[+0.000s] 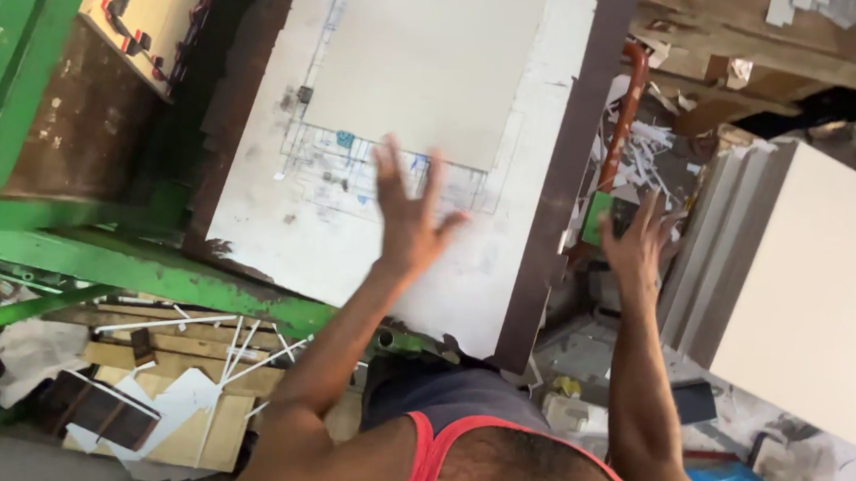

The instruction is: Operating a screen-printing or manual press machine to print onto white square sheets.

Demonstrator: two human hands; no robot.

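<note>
Seen from above, looking down past a chest in a red-edged vest at the bottom of the frame. Left hand (pixel 407 219) spread wide, fingers fanned, over the middle of a white counter (pixel 280 231), blurred, so contact with the surface hard to judge. Pale cardboard sheet (pixel 424 62) lying flat on the counter in the upper centre, just above the fingertips, its top cut off by the frame. Right hand (pixel 636 245) open right of centre, beside the counter's dark edge, fingers reaching a green object (pixel 600 218), mostly hidden. Stack of white boards (pixel 821 284) at right. Green metal frame (pixel 129 267) at left, scraps below.
</note>
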